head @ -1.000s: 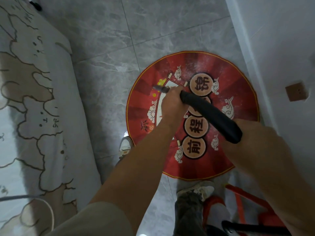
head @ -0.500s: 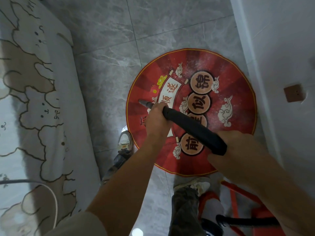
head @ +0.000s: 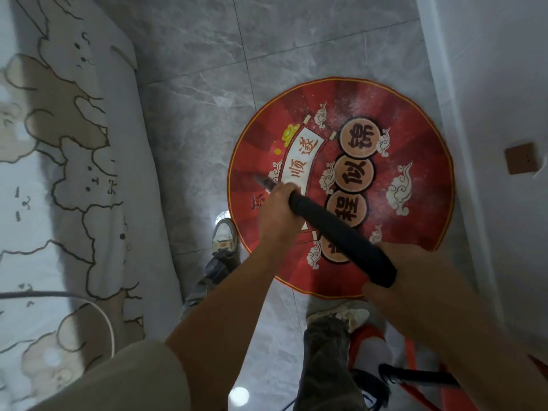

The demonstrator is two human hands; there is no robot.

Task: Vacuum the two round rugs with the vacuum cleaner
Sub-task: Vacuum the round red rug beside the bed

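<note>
A round red rug with Chinese characters and white clouds lies on the grey tiled floor by the right wall. I hold the vacuum cleaner's black wand slanted over the rug. My left hand grips its lower end, and the narrow nozzle tip pokes out onto the rug's left part. My right hand grips the wand's upper end. Only one rug is in view.
A bed with a cartoon-print cover fills the left side, with a thin cable looping over it. My two shoes stand at the rug's near edge. A red vacuum body and black hose sit bottom right. The white wall carries a brown socket.
The nozzle tip slid from the rug's middle toward its left edge, and both hands drew the wand back toward me. The view shifted so the rug sits further right.
</note>
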